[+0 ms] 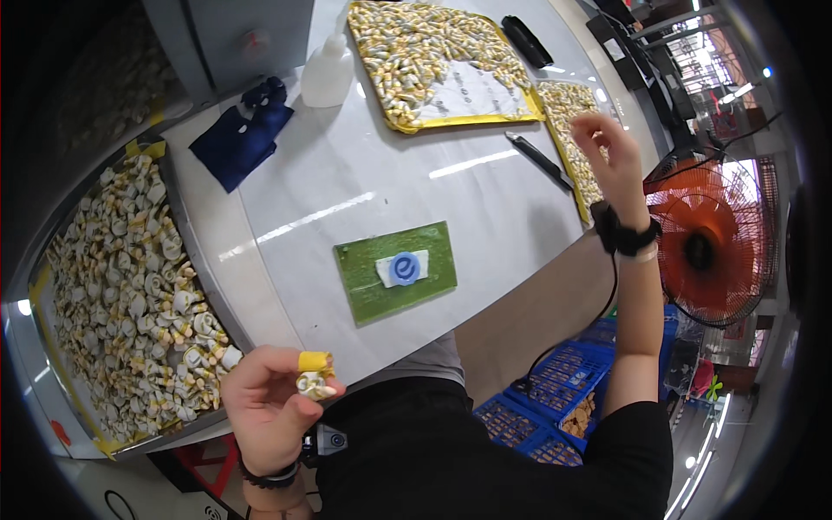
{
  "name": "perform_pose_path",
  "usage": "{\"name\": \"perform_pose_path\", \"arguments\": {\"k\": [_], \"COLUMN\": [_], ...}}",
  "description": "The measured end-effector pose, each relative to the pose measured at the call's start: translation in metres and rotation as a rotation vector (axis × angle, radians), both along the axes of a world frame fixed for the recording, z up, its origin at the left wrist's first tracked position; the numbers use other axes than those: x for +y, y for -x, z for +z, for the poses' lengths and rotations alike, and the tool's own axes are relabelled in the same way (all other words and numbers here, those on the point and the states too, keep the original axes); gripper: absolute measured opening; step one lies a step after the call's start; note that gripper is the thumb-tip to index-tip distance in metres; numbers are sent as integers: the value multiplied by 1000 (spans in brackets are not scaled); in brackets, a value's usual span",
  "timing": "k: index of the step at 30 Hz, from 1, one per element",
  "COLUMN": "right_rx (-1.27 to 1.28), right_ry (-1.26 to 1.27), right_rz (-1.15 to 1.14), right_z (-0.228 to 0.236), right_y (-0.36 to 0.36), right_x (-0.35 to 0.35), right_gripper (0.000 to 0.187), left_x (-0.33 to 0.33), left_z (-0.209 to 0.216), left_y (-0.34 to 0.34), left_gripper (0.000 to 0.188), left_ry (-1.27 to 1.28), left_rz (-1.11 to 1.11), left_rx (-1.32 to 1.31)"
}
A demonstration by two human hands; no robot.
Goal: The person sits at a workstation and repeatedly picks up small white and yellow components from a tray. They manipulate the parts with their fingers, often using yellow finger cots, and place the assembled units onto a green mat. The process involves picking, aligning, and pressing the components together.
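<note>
My left hand [270,403], low at the table's front edge, pinches a small white-and-yellow figurine [314,386] between thumb and fingers. A yellow cover [315,361] wraps one fingertip of that hand. Out to the right, my right hand [611,152] is raised beside a narrow tray of small yellow-and-white pieces [568,104]. Its fingers are bent together, and whatever they hold is too small to make out. Between the hands lies a green rectangular mat [357,290] bearing a white pad and a round blue piece [405,269] with a dark curved mark.
A large tray of figurines [130,295] fills the left side. At the back are a yellow-rimmed tray of pieces [472,119], a white bottle [328,76], a dark blue cloth [243,143] and a black-handled cutter [539,160]. An orange fan [698,247] and blue crates [555,381] stand right.
</note>
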State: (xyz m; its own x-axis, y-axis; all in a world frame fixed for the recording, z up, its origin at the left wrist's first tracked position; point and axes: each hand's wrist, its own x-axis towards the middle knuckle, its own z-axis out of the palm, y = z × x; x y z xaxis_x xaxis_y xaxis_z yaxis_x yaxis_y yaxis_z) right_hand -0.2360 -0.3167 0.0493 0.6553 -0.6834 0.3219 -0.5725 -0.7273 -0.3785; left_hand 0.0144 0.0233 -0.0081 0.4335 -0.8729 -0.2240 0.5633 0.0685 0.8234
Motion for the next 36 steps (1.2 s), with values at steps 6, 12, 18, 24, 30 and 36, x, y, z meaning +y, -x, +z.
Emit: {"name": "perform_pose_path", "arguments": {"k": [6, 12, 18, 24, 30, 36], "right_rx": [55, 120, 230, 238, 45, -378], "right_ry": [-194, -31, -82, -57, -239, -613], "right_rz": [565, 592, 708, 640, 580, 591], "right_z": [-11, -22, -19, -18, -16, 5], "right_y": [-74, -97, -107, -101, -101, -101], "right_x": [120, 131, 131, 135, 134, 167], "right_gripper": [20, 17, 16, 19, 18, 23], "left_x": [0, -1, -1, -2, -9, -15], "left_z": [-1, 2, 0, -3, -2, 2], "left_y": [-1, 3, 5, 7, 8, 11], "left_gripper": [39, 34, 35, 36, 35, 33], "left_ry": [28, 49, 67, 101, 122, 254], "left_rz": [-11, 18, 72, 143, 157, 114], "left_rx": [31, -66, -168, -258, -535, -668]}}
